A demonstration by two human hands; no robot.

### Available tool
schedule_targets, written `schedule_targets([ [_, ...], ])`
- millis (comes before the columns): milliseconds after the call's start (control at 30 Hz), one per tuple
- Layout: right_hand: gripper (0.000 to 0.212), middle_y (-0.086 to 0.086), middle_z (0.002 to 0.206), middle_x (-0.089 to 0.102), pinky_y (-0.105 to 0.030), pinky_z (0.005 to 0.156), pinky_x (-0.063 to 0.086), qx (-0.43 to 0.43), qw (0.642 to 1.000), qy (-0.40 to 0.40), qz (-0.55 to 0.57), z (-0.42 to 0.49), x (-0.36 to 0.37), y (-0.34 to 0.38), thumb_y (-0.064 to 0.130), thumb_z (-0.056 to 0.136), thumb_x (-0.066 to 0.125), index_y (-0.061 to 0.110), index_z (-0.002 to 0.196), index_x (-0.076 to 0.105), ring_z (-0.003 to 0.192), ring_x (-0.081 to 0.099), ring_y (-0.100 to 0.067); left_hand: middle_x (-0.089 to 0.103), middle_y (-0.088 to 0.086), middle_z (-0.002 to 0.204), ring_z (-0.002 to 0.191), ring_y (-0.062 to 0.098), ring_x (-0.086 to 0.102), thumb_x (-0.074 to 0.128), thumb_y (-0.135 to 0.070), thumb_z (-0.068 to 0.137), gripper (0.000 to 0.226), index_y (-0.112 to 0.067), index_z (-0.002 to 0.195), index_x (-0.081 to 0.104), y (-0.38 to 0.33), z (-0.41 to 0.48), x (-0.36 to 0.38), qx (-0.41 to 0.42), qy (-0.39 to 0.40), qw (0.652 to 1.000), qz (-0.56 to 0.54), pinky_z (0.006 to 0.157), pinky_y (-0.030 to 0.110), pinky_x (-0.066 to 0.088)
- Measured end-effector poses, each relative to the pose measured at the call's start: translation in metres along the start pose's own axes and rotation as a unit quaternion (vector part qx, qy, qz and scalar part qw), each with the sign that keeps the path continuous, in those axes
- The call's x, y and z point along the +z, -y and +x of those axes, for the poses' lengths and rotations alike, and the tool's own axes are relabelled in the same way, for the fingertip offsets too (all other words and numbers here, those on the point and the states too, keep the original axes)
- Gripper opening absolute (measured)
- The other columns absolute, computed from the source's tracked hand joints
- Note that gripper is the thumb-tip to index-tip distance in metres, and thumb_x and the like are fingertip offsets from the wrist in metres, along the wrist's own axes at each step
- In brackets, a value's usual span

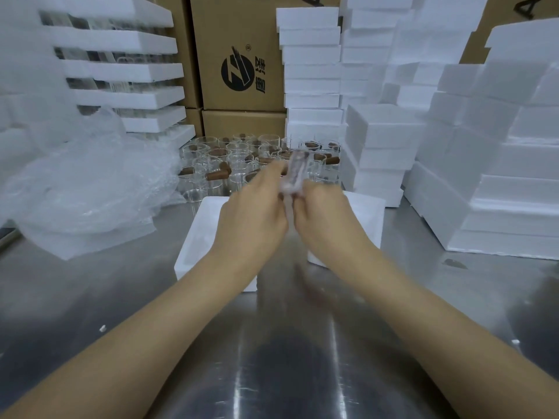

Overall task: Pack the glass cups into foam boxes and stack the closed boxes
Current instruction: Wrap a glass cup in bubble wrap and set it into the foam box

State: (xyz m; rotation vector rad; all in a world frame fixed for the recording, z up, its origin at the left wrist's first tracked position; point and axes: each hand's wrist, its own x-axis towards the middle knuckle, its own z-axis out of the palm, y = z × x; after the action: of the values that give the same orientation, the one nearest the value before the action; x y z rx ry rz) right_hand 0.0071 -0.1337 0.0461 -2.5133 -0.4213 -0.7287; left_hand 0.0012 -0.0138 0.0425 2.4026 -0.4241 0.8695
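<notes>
Steel makes up the surface [121, 297], and an open white foam box [203, 228] sits on it straight ahead. Above that box the left hand [254, 216] and right hand [323, 216] meet, fingers curled, both gripping one clear piece [298, 172] between them. It is too blurred to name with certainty, and a filmy streak trails down from it between the wrists.

Just behind the hands stands a crowd of glass cups [242, 158] with brown handles, upright and close together, partly hidden by the fingers. Crumpled bubble wrap [90, 182] is heaped on the left, near the cups. Above it, foam trays [130, 71] are stacked in layers with glass showing between them. Brown cardboard cartons [242, 31] fill the back. White foam boxes are stacked in columns [311, 71] behind the cups, and more foam stacks [484, 152] wall in the right side.
</notes>
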Motion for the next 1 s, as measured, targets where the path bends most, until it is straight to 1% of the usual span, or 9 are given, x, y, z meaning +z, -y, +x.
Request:
schedule_targets([
  [100, 0.036, -0.016, 0.065, 0.055, -0.022, 0.061, 0.043, 0.107, 0.981, -0.028, 0.161, 0.009, -0.003, -0.013, 0.018, 0.097, 0.050, 0.000, 0.067, 0.051, 0.068, 0.057, -0.034, 0.046, -0.004, 0.145, 0.126, 0.009, 0.050, 0.057, -0.023, 0.092, 0.065, -0.024, 0.149, 0.026, 0.002, 0.009, -0.005, -0.125, 0.044, 0.975, -0.177, 0.102, 0.032, 0.044],
  [200, 0.032, -0.014, 0.096, 0.070, -0.048, 0.083, 0.055, 0.157, 0.935, 0.031, 0.317, 0.010, -0.001, -0.014, 0.031, 0.094, 0.058, 0.001, 0.105, 0.063, 0.089, 0.068, -0.029, 0.066, -0.002, 0.109, 0.096, 0.007, 0.065, 0.052, -0.018, 0.094, 0.035, -0.016, 0.128, 0.053, 0.015, 0.019, -0.005, -0.193, 0.097, 0.946, -0.241, 0.086, 0.030, 0.053],
  [300, 0.013, 0.007, 0.086, 0.071, -0.032, 0.070, 0.059, 0.148, 0.914, 0.034, 0.377, 0.010, -0.003, -0.013, 0.042, 0.095, 0.055, 0.031, 0.099, 0.060, 0.079, 0.069, -0.011, 0.061, 0.015, 0.084, 0.073, 0.024, 0.055, 0.042, -0.009, 0.095, 0.023, 0.007, 0.098, 0.059, 0.027, 0.022, -0.007, -0.185, 0.074, 0.966, -0.165, 0.060, 0.026, 0.042],
  [400, 0.013, 0.011, 0.075, 0.067, -0.015, 0.046, 0.044, 0.155, 0.916, -0.017, 0.369, 0.011, -0.009, -0.016, 0.039, 0.095, 0.056, 0.027, 0.092, 0.062, 0.058, 0.061, -0.004, 0.061, 0.023, 0.083, 0.066, 0.023, 0.049, 0.045, -0.008, 0.096, 0.022, 0.004, 0.087, 0.061, 0.029, 0.020, -0.008, -0.168, 0.078, 0.972, -0.142, 0.050, 0.019, 0.033],
  [500, 0.017, -0.004, 0.078, 0.061, -0.017, 0.044, 0.042, 0.177, 0.883, 0.006, 0.434, 0.013, -0.010, -0.022, 0.030, 0.096, 0.059, 0.014, 0.094, 0.066, 0.048, 0.051, -0.007, 0.058, 0.008, 0.067, 0.059, 0.017, 0.049, 0.050, -0.009, 0.094, 0.029, -0.015, 0.067, 0.058, 0.029, 0.018, -0.006, -0.137, 0.075, 0.982, -0.109, 0.044, 0.011, 0.031],
  [700, 0.023, -0.010, 0.082, 0.063, -0.017, 0.058, 0.052, 0.210, 0.819, 0.047, 0.532, 0.014, -0.013, -0.032, 0.028, 0.088, 0.068, 0.007, 0.079, 0.071, 0.062, 0.060, -0.012, 0.067, -0.002, 0.109, 0.088, 0.007, 0.056, 0.058, -0.022, 0.091, 0.025, -0.016, 0.113, 0.066, 0.030, 0.021, -0.007, -0.180, -0.011, 0.971, -0.154, 0.069, 0.007, 0.037],
  [800, 0.021, -0.005, 0.079, 0.073, -0.015, 0.065, 0.053, 0.223, 0.786, 0.048, 0.575, 0.014, -0.012, -0.035, 0.021, 0.086, 0.070, 0.010, 0.069, 0.077, 0.067, 0.067, -0.009, 0.056, -0.006, 0.133, 0.115, 0.009, 0.052, 0.064, -0.037, 0.089, 0.047, -0.020, 0.132, 0.055, 0.028, 0.024, -0.010, -0.224, -0.017, 0.946, -0.236, 0.097, 0.029, 0.042],
  [900, 0.023, -0.004, 0.079, 0.075, -0.016, 0.067, 0.054, 0.230, 0.754, 0.013, 0.615, 0.016, -0.011, -0.038, 0.016, 0.086, 0.070, 0.011, 0.065, 0.077, 0.071, 0.069, -0.009, 0.056, -0.005, 0.128, 0.100, 0.010, 0.063, 0.063, -0.045, 0.088, 0.056, -0.020, 0.136, 0.048, 0.023, 0.025, -0.010, -0.281, 0.019, 0.896, -0.344, 0.099, 0.034, 0.047],
  [1000, 0.023, -0.003, 0.080, 0.075, -0.016, 0.067, 0.055, 0.223, 0.748, 0.019, 0.625, 0.015, -0.010, -0.039, 0.017, 0.086, 0.069, 0.012, 0.064, 0.077, 0.072, 0.069, -0.010, 0.067, 0.005, 0.116, 0.099, 0.017, 0.068, 0.062, -0.033, 0.093, 0.025, -0.019, 0.114, 0.058, 0.023, 0.024, -0.005, -0.322, 0.087, 0.818, -0.468, 0.094, 0.034, 0.053],
])
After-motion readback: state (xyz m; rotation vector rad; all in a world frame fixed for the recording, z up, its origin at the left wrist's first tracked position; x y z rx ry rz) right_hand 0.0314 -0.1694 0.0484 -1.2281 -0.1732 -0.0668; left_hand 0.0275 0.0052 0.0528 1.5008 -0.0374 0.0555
